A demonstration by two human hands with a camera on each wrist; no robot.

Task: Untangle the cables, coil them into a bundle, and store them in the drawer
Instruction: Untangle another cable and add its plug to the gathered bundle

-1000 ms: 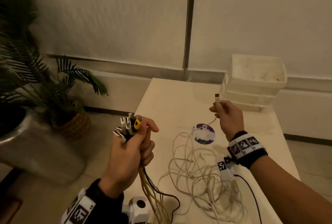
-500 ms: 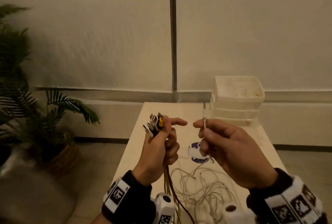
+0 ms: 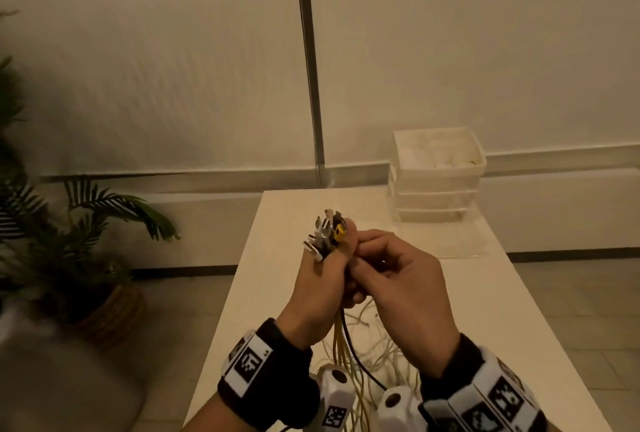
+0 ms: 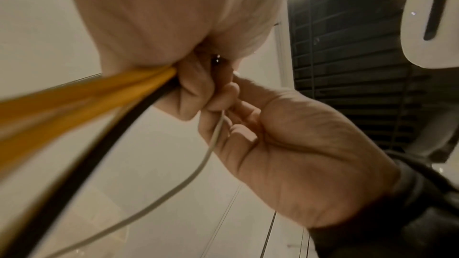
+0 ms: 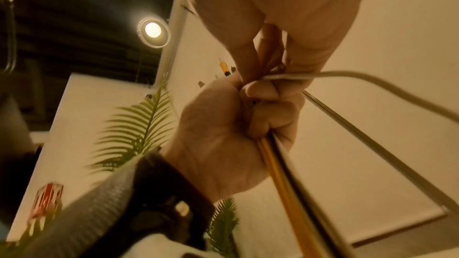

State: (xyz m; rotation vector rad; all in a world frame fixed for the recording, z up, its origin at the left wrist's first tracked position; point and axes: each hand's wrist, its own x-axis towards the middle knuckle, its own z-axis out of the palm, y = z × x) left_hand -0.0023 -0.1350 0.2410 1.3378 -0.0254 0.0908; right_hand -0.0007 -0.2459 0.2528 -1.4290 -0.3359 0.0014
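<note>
- The left hand [image 3: 313,296] is fisted round a bunch of thin yellow, black and white cables [image 3: 341,345], their plug ends [image 3: 327,235] fanned out above the thumb.
- The right hand [image 3: 398,289] touches it, pinching 1 thin white cable [image 4: 198,168] against the bunch.
- The slack hangs down to a loose tangle on the pale table [image 3: 485,293]; the stacked white plastic drawer unit [image 3: 437,175] stands well apart at the far edge.
- These cords look light, limp and smooth, likely to slip and snag; holding just below the stiff plugs seems safest.
</note>
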